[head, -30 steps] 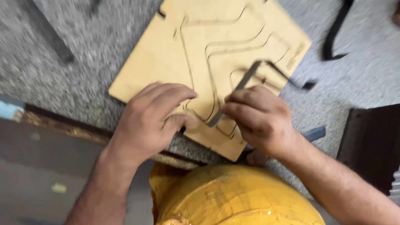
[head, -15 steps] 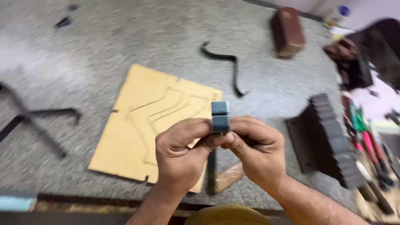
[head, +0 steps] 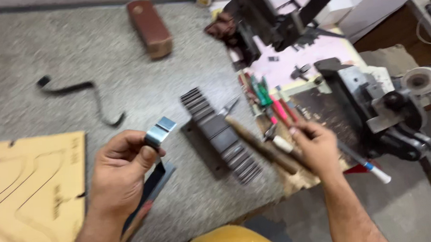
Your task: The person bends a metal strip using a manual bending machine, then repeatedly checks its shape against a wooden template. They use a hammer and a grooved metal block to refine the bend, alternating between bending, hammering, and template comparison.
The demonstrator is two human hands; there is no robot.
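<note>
My left hand (head: pixel 121 173) grips a bent strip of grey metal (head: pixel 158 129), its top end folded over above my thumb and its lower end running down toward me. My right hand (head: pixel 316 148) reaches to the right and closes around the wooden handle of a tool (head: pixel 257 143) that lies among other hand tools. Between my hands a dark ribbed metal block (head: pixel 221 135) lies on the grey speckled worktop (head: pixel 126 76). A plywood board with curved slots cut in it (head: pixel 34 192) lies at the lower left.
A loose curved black strip (head: pixel 86 95) lies on the worktop at left and a brown block (head: pixel 149 28) stands at the back. Red and green handled tools (head: pixel 268 102) lie at right, beside a heavy dark bench machine (head: pixel 370 104). The worktop's front edge runs just before me.
My view has swung right, away from the plywood board. Both hands held the metal strip together; now only my left hand holds it and my right hand has gone to the tools.
</note>
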